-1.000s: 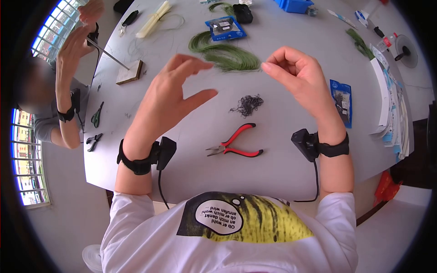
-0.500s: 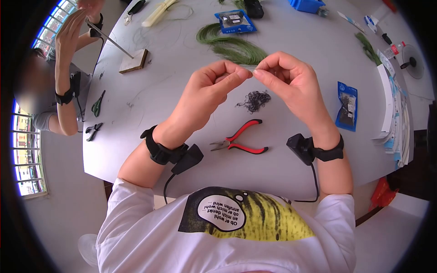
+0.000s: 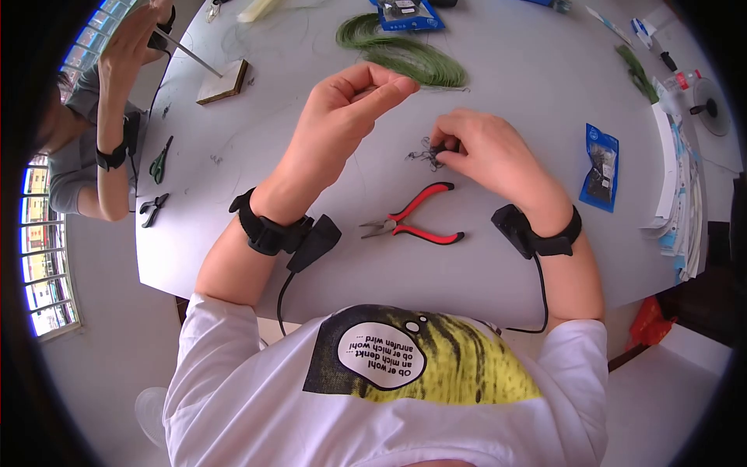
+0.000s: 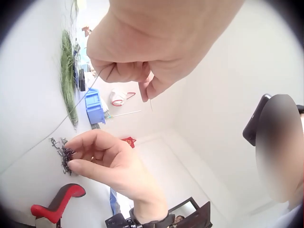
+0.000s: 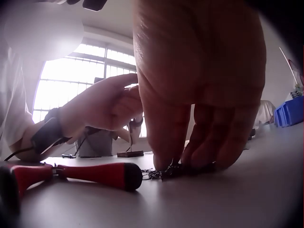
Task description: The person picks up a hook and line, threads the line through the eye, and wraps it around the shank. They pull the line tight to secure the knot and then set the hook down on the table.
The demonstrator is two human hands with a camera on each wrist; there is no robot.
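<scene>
My left hand [image 3: 338, 109] is raised over the table, thumb and forefinger pinched together. In the left wrist view a thin pale strand [image 4: 49, 136] trails from its curled fingers. Lower and to the right, my right hand [image 3: 494, 152] has its fingers and thumb curled down around a small heap of dark, hook-like pieces [image 3: 426, 153]; its fingertips hide part of the heap. Red-handled pliers [image 3: 394, 223] lie spread on the table in front of the heap. Beyond the left hand rests a looped bundle of green strands [image 3: 428, 68].
Blue packets lie at the back [image 3: 424, 22] and at the right [image 3: 601, 167]. Paper strips [image 3: 673, 187] line the right edge. At the left stand a wooden block [image 3: 222, 83] with a metal rod and two small tools [image 3: 161, 161]. Another person [image 3: 117, 74] works there.
My left hand came inward from an open pose and met the right fingertips, then took the pinch. My right hand has since dropped from there to the dark heap.
</scene>
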